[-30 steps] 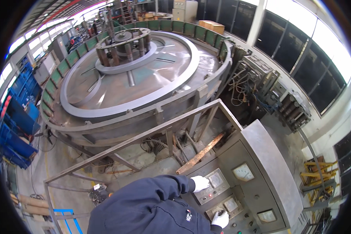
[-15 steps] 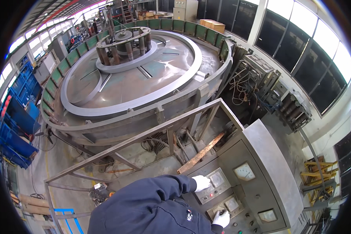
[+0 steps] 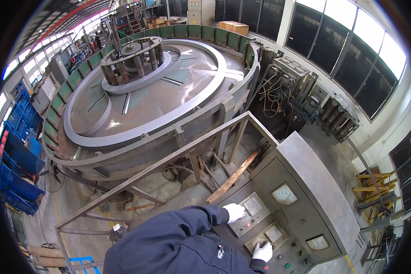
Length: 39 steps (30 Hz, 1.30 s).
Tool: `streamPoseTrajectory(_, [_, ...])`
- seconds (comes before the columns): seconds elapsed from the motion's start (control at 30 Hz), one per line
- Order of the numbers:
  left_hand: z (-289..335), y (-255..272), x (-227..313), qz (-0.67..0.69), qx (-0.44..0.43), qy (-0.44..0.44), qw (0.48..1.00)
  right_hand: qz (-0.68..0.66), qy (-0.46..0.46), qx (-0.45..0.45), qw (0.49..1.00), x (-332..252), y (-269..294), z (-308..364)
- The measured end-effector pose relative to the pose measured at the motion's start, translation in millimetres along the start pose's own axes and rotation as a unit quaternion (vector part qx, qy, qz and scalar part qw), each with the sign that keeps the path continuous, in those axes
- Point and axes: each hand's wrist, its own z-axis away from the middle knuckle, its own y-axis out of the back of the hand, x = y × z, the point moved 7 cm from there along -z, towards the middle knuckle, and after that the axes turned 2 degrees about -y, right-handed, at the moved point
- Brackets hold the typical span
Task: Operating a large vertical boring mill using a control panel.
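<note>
Heavy machine shop, def some kind of factory hall. Huge round steel machine bed (image 3: 169, 102) inside green-walled ring (image 3: 194, 31), grey control console (image 3: 317, 164) with gauges (image 3: 284, 194), metal railing (image 3: 264, 130), messy cables (image 3: 271, 93). Long beamed roof (image 3: 45, 27), tall windows (image 3: 323, 43), yellow steel frames (image 3: 374, 187) off right.

Grey console (image 3: 270, 177) — two gauge plates (image 3: 249, 218) side by side, dark knob (image 3: 261, 243) on right-hand one.

From the wearer's head, a fisheye camera looks down and ahead: the navy jacket (image 3: 164, 244) lies close at six o'clock, the grey console (image 3: 317, 182) near at four, the round machine (image 3: 146, 112) farther off at ten.
</note>
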Motion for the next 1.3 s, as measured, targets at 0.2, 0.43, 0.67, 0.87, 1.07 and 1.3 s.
streamPoseTrajectory(0.2, [-1, 6, 4, -0.012, -0.013, 0.001, 1.000, -0.007, -0.010, -0.008, 1.000, 4, -4, 0])
streamPoseTrajectory(0.43, [0, 1, 2, -0.013, -0.006, -0.011, 1.000, 0.004, -0.011, -0.011, 1.000, 6, -5, -1])
streamPoseTrajectory(0.67, [-1, -3, 1, -0.023, -0.005, -0.010, 1.000, 0.004, -0.015, -0.013, 1.000, 10, -12, -2])
streamPoseTrajectory(0.87, [-1, -4, 0, -0.019, -0.006, -0.014, 1.000, 0.007, -0.009, 0.007, 1.000, 8, -10, 0])
streamPoseTrajectory(1.07, [0, -4, 2, -0.028, -0.008, -0.015, 0.999, 0.005, -0.013, 0.000, 1.000, 2, -1, 0])
streamPoseTrajectory(1.3, [0, 0, 1, -0.006, -0.013, -0.002, 1.000, 0.010, -0.022, 0.004, 1.000, 6, -6, 0])
